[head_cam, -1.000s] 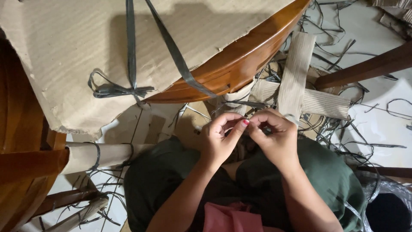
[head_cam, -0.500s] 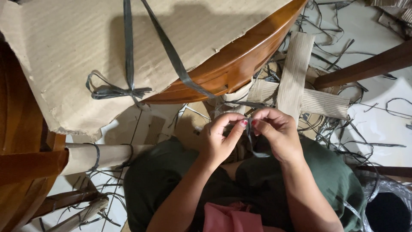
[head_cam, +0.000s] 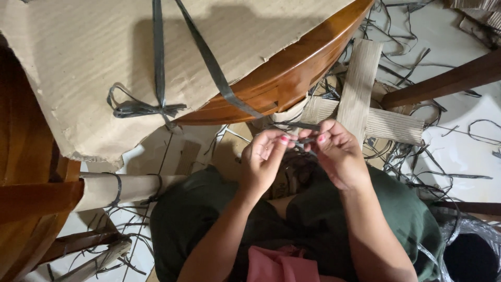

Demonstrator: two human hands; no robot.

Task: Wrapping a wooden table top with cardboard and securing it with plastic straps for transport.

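Hands: left hand point(head_cam: 263, 162) and right hand point(head_cam: 339, 156) pinch grey strap point(head_cam: 304, 140) | grips closed, taut between fingertips for knotting | cardboard-wrapped surface point(head_cam: 292, 73) above.

Your two hands meet in front of your lap, raised a little off your knees, fingertips turned toward each other. Your left hand point(head_cam: 263, 162) has its palm facing you, fingers curled inward, thumb and forefinger pressed together in a pinch. Your right hand point(head_cam: 339, 156) mirrors it, knuckles outward, thumb tip closed against the forefinger just beside the left one; the remaining fingers fold loosely behind. Both forearms are bare and angle up from the bottom of the view, elbows apart, wrists bent slightly inward so the fingertips nearly touch.
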